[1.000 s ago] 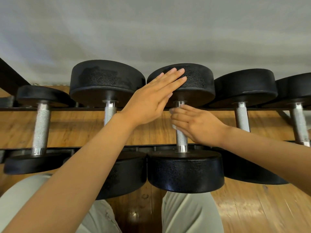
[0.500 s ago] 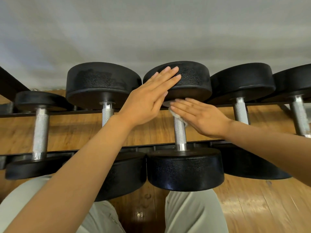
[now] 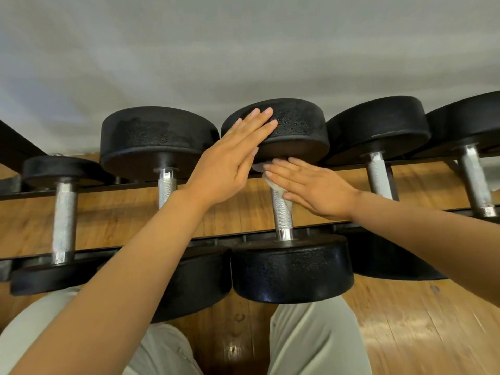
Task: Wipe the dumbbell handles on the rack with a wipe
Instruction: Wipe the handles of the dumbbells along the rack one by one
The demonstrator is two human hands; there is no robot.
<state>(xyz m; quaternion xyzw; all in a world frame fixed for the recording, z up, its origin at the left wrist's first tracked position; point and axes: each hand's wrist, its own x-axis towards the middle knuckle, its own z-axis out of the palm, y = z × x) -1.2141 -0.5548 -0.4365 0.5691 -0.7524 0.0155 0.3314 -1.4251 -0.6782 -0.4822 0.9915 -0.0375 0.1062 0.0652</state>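
While the wipe (image 3: 281, 197) is pressed by the flat-fingered right hand (image 3: 313, 190), the handle (image 3: 282, 217) runs toward the body — the left hand (image 3: 230, 163), flat, steadies.

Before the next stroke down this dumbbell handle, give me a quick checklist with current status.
1. Left hand steadies the black round far head of the dumbbell, fingers flat: ok.
2. Right hand presses the crumpled white wipe against the knurled silver handle: ok.
3. Wipe at the handle's far end, bare metal below it to wipe: ok.
4. Wipe wrapped all round the handle: cannot tell.
5. Dumbbell seated on the black rack rail: ok.
6. Neighbouring handles already wiped: cannot tell.
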